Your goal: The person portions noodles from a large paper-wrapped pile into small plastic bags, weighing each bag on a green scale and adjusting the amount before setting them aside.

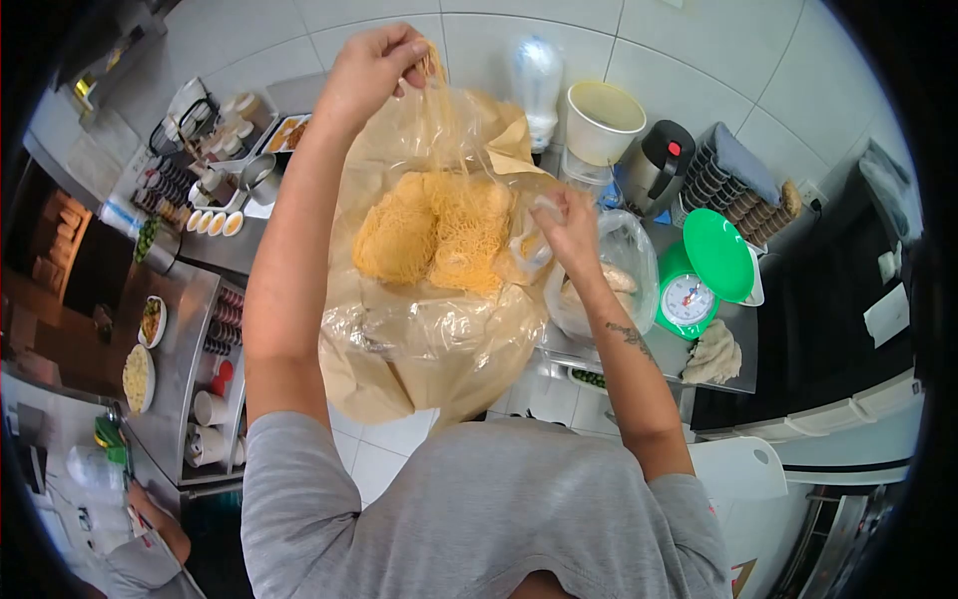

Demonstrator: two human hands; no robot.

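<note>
My left hand (379, 72) is raised near the wall, its fingers pinched on a bunch of thin yellow noodles (446, 130) that hang in long strands. Below them lies a tangled noodle pile (399, 237), inside a large open bag (364, 384) of brown paper and clear plastic. At the pile's right side, my right hand (571, 230) is closed on a small clear plastic bag (532, 245). What that small bag holds is hard to make out. Just right of this hand sits another clear bag (629, 265) with pale contents.
A green scale (689, 299) with a tilted green pan (718, 255) stands at right, beside a crumpled cloth (714, 351). Behind are a white tub (604, 120) and a black kettle (664, 165). Halved eggs (215, 223) and bowls line the left counter. Another person's arm (160, 524) shows lower left.
</note>
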